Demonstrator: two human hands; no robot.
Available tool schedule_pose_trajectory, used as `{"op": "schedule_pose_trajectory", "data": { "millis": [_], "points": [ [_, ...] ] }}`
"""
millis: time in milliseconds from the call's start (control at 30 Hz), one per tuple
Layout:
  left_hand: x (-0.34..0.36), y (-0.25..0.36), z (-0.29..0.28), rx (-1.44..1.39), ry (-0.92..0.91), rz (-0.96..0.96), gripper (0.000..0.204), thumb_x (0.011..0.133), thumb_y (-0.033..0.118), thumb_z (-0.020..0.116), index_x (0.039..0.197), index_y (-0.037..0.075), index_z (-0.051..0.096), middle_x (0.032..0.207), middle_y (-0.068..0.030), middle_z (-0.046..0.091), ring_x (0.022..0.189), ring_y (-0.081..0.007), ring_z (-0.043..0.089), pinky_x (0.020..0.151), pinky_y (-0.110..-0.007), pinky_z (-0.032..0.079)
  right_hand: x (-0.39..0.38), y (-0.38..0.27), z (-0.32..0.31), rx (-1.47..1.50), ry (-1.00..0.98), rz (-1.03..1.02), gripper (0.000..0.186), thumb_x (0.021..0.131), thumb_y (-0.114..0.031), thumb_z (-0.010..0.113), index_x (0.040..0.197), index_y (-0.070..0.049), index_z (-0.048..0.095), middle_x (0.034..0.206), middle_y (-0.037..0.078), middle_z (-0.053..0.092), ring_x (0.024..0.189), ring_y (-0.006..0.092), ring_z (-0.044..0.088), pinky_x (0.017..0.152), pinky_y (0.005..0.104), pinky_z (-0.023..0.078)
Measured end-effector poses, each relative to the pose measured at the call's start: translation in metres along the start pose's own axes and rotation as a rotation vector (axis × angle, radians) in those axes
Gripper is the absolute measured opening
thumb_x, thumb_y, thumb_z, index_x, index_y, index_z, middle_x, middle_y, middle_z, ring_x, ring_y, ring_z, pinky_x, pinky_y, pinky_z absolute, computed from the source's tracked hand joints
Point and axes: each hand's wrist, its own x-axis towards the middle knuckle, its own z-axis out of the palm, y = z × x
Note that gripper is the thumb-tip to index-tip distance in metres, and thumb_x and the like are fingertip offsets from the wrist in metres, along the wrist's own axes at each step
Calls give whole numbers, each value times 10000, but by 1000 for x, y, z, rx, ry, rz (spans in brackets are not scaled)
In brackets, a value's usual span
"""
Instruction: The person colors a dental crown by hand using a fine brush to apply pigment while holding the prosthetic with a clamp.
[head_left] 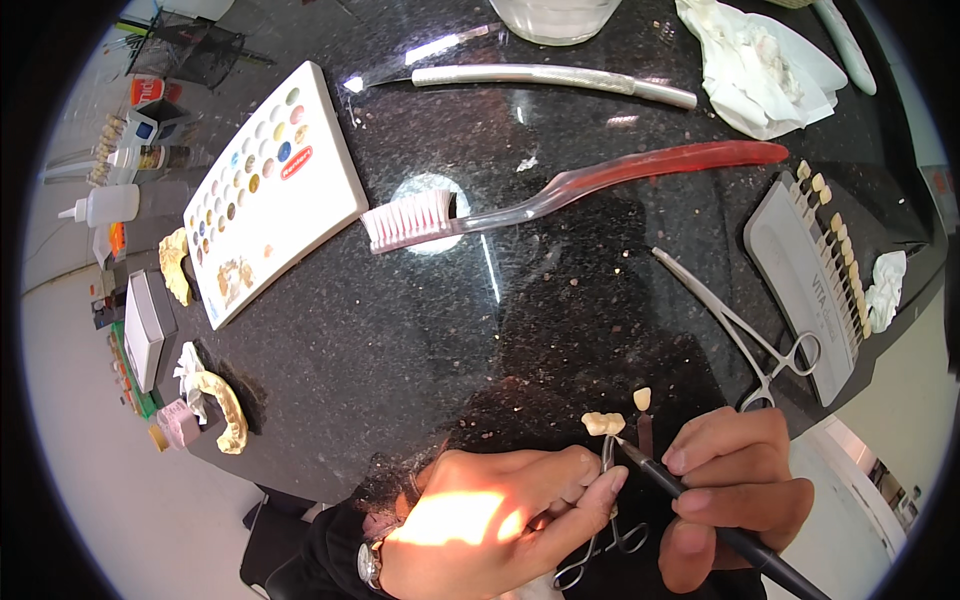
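Cream tooth piece (603,424) at the tips of the forceps (608,457). Left hand (500,520) wraps the forceps; right hand (745,490) pinches a dark pointed tool (655,472), tip just beside the piece. Likely risk: heavy sideways tool pressure could twist the piece loose.

On the black speckled bench (430,350) there lie a toothbrush (560,190), a white palette (322,215), a metal-handled tool (550,76), a scissor-handled clamp (722,309) and crumpled tissue (745,70).

We find on the table (420,370): paint tray (312,203) left of toothbrush (575,182) | hand tool (550,77) behind toothbrush | tissue (765,75) behind tooth rack (800,285) | clamp (718,306) left of tooth rack | tooth piece (603,424) in front of toothbrush, just left of single tooth (642,399)
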Motion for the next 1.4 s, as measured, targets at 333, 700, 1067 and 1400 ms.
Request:
{"op": "schedule_pose_trajectory", "data": {
  "millis": [333, 700, 1067, 1400],
  "points": [
    [3, -1, 2, 32, -42, -166, 159, 787, 86, 574, 657, -6, 575, 537, -43, 568, 476, -72, 559, 431, -178, 422, 12, -6, -2, 4, 19, 0, 168, 758, -146, 565, 766, -4, 476, 570, 106, 510, 572, 215, 520, 544, 268, 436],
    [-3, -6, 5, -35, 29, -34, 195, 801, 87, 570, 644, -23, 534, 515, -41, 521, 460, -41, 514, 398, -173, 374, 1, 0, -2, 22, -25, 9, 232, 740, -171, 592, 753, -20, 416, 572, 69, 439, 610, 165, 453, 445, 241, 425],
    [3, -1, 2, 68, -71, -223, 130, 770, 55, 578, 658, -9, 592, 551, -53, 590, 491, -79, 578, 442, -177, 440, -2, 1, -1, 65, -6, 6, 235, 747, -182, 594, 771, -21, 423, 552, 50, 439, 614, 166, 462, 439, 244, 408],
    [4, -2, 2, 60, -90, -201, 124, 773, 59, 580, 675, -17, 594, 569, -62, 592, 504, -82, 584, 446, -179, 441, 5, 0, -3, -3, -65, 7, 231, 742, -174, 597, 780, -22, 427, 568, 52, 456, 610, 165, 464, 442, 241, 398]
  ]
}}
